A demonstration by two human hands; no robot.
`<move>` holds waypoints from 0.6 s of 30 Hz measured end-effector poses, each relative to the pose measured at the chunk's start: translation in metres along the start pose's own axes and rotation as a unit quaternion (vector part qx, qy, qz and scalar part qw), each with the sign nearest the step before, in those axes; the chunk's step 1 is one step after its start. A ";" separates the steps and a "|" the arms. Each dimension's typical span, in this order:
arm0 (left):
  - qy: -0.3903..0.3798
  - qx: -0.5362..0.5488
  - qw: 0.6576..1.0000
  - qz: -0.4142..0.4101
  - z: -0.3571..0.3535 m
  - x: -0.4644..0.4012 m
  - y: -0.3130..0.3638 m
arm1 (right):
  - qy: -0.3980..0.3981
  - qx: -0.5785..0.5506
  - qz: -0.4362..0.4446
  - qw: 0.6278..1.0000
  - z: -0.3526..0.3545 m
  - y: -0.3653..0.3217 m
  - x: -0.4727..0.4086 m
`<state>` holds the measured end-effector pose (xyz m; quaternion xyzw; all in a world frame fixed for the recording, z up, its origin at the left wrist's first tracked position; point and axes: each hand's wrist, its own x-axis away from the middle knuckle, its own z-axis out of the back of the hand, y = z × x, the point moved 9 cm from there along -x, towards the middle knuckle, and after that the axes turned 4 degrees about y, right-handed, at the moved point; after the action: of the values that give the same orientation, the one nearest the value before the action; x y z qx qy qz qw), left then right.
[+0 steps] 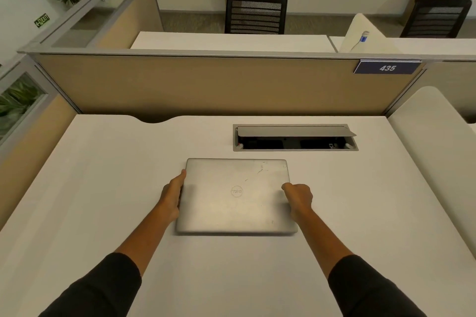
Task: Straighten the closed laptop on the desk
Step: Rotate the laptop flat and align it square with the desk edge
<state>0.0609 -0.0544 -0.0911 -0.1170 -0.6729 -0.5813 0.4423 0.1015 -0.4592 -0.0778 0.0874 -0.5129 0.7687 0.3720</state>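
Observation:
A closed silver laptop (237,195) lies flat in the middle of the white desk (103,188), its edges roughly parallel to the desk's front edge. My left hand (172,194) presses along the laptop's left side, fingers stretched against the edge. My right hand (298,197) grips the right side, thumb on the lid and fingers curled at the edge. Both forearms reach in from below in dark sleeves.
An open cable hatch (295,137) sits in the desk just behind the laptop, to the right. A tan partition (206,85) with a blue number plate (387,67) closes the back. A white side panel (438,149) borders the right. Chairs and plants stand beyond.

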 end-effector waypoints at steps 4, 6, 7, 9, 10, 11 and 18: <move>0.004 -0.005 1.000 -0.003 -0.001 -0.001 0.000 | -0.002 0.003 0.005 1.000 0.001 -0.002 -0.001; 0.004 -0.004 1.000 -0.004 -0.001 0.000 -0.001 | -0.002 0.007 0.006 1.000 0.001 -0.002 -0.001; 0.004 -0.003 1.000 -0.003 -0.001 0.000 -0.001 | -0.002 0.009 0.008 1.000 0.001 -0.003 -0.001; 0.003 -0.002 1.000 -0.003 -0.001 0.002 -0.001 | -0.002 0.014 0.016 1.000 0.001 -0.005 -0.002; 0.003 -0.001 1.000 -0.003 -0.001 0.003 -0.001 | -0.001 0.016 0.018 1.000 0.001 -0.005 -0.002; 0.003 0.000 1.000 -0.002 -0.001 0.004 -0.002 | 0.000 0.018 0.019 1.000 0.001 -0.005 -0.002; 0.003 0.001 1.000 0.001 -0.001 0.005 -0.003 | -0.004 0.025 0.032 0.999 0.002 -0.006 0.000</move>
<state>0.0568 -0.0583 -0.0892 -0.1155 -0.6721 -0.5805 0.4450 0.1053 -0.4594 -0.0728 0.0830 -0.4976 0.7922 0.3433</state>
